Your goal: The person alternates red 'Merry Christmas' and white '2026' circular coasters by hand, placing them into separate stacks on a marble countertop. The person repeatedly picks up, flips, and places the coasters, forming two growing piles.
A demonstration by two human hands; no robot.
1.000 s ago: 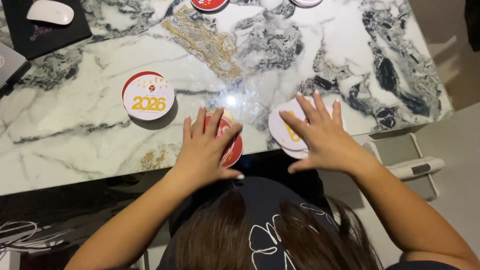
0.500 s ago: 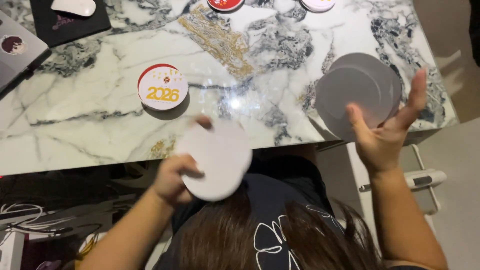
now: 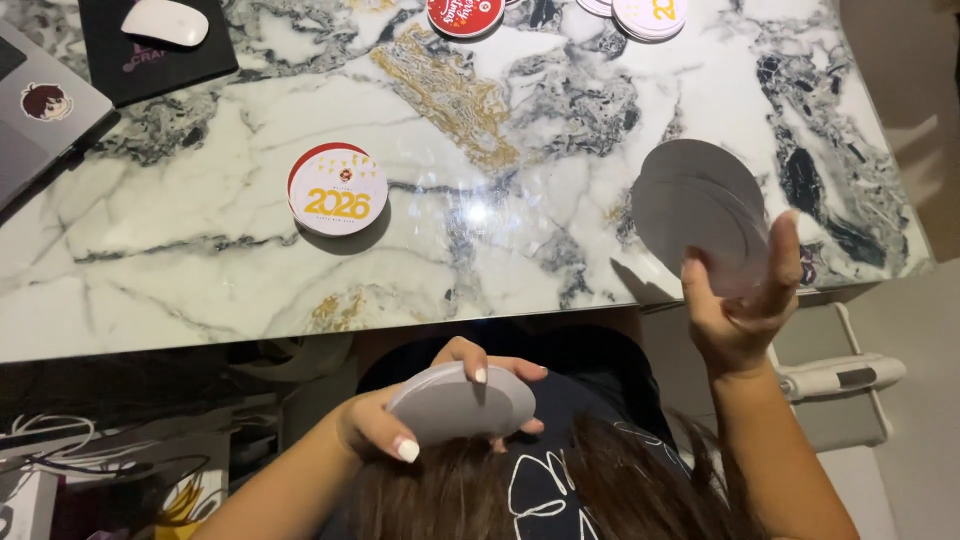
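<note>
My left hand holds a small stack of round white cards flat, close to my chest and below the table edge. My right hand is raised at the right and grips a fanned stack of round cards, their plain grey backs facing the camera. A single round card with a red rim and gold print lies on the marble table, apart from both hands.
More round cards lie at the far edge: a red one and a white pile. A laptop, a black pad and a white mouse sit at the top left. A white chair frame shows at right.
Both hands lifted their card stacks off the table. The left stack came down toward my chest and turned flat; the right stack rose and fanned out.
</note>
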